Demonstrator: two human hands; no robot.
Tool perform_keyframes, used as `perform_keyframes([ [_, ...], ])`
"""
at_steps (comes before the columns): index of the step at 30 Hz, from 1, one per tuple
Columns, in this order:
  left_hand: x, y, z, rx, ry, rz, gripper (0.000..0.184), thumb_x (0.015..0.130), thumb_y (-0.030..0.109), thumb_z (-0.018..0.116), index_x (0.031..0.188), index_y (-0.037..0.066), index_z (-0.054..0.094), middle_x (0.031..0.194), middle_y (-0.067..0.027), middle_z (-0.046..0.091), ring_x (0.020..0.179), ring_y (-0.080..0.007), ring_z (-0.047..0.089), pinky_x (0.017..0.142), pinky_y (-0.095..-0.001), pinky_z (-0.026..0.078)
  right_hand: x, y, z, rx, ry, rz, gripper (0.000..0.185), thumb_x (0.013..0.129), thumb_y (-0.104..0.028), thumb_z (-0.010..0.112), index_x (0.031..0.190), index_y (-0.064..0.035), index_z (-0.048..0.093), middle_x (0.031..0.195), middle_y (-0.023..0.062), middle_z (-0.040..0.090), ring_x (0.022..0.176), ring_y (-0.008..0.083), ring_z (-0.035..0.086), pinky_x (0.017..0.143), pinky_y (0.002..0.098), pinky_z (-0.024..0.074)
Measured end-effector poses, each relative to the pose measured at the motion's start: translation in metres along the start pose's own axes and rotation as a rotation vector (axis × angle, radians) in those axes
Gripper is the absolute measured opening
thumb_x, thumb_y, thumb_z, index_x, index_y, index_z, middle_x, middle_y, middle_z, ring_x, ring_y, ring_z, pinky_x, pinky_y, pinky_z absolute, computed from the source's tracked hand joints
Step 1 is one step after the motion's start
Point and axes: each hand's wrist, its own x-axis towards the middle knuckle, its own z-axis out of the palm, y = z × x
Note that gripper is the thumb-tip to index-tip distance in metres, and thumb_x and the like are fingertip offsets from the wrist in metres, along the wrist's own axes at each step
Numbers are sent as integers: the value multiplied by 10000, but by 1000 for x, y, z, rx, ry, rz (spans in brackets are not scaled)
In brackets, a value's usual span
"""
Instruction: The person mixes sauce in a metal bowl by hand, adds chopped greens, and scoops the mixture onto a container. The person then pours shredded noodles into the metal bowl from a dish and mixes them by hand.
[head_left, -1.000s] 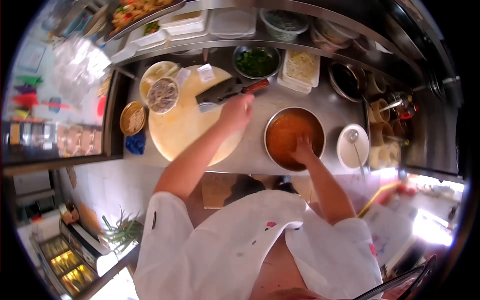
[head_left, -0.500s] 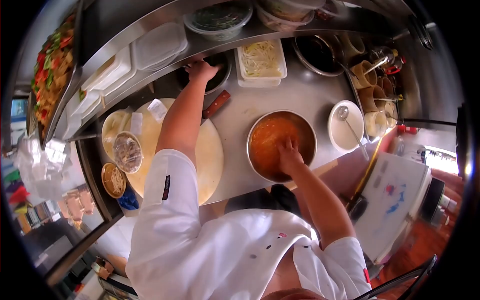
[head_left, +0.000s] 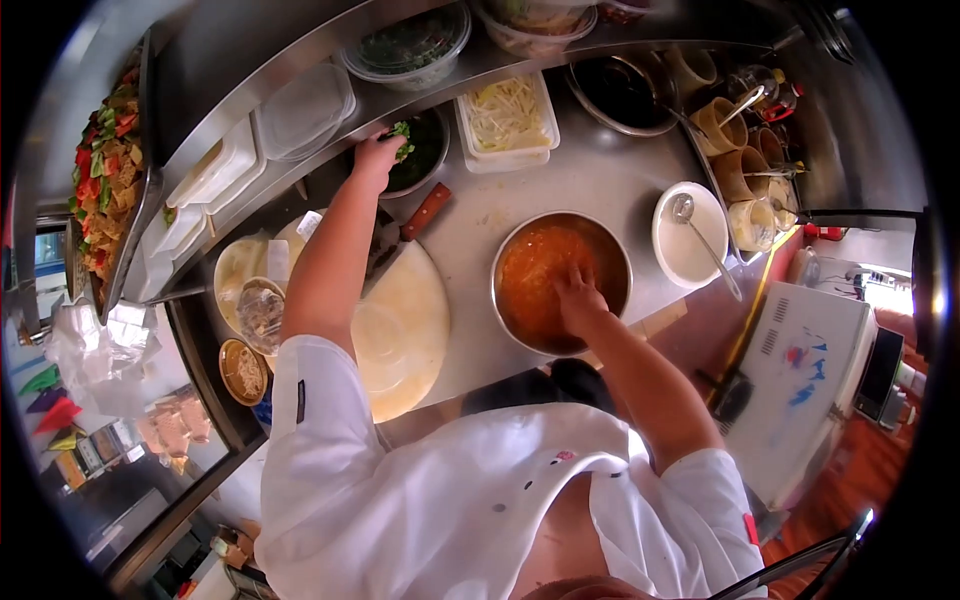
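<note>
My left hand (head_left: 376,160) is at the far left over a dark round bowl (head_left: 443,150), its fingers closed on a small bunch of chopped green herbs (head_left: 402,140). My right hand (head_left: 580,297) rests in a steel mixing bowl (head_left: 627,270), fingers apart and tips dipped in an orange-red wet mixture (head_left: 535,275). What lies under those fingertips is hidden. A cleaver with a wooden handle (head_left: 427,211) lies on the round cutting board (head_left: 410,330), below my left forearm.
Bean sprouts (head_left: 505,113) fill a white tub at the back. To the right are a white bowl (head_left: 664,230) with a ladle (head_left: 705,240), a pot of dark liquid (head_left: 620,95) and several seasoning jars (head_left: 740,175). A plastic-wrapped bowl (head_left: 262,312) sits on the left.
My left hand has lifted out of the dark bowl and moved slightly left, now with green herbs in it. My right hand stays in the mixing bowl. The view has shifted slightly.
</note>
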Motion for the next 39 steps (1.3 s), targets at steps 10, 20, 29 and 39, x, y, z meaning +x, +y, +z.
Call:
perform_keyframes([
  [10,-112,46,26,-345,-240,-77,175,923,45,688,1083,95,639,1053,-28,690,971,-129,638,773,-268,510,3,9,13,196,101,-4,739,865,-117,646,1545,-241,387,1660,182,166,1468,516,280,1122,479,441],
  [20,-260,39,140,233,-556,371,405,934,224,737,1257,10,623,1078,-67,698,897,-116,650,776,-280,543,0,33,29,369,425,-85,454,882,-86,585,1323,-176,643,1404,186,527,1243,413,547,1005,442,511],
  [29,-278,-2,168,453,-641,377,353,954,208,658,1275,61,645,1228,-137,699,1068,-262,675,943,-350,509,-71,55,14,1028,654,136,223,833,-85,659,1046,-67,721,969,173,722,908,343,695,831,384,546],
  [39,-312,5,162,239,-479,235,415,974,122,630,1382,56,588,1152,-145,728,917,-163,712,781,-295,558,-63,60,28,1325,615,30,327,898,-164,647,1206,-56,676,1071,136,747,1042,344,691,909,375,536],
])
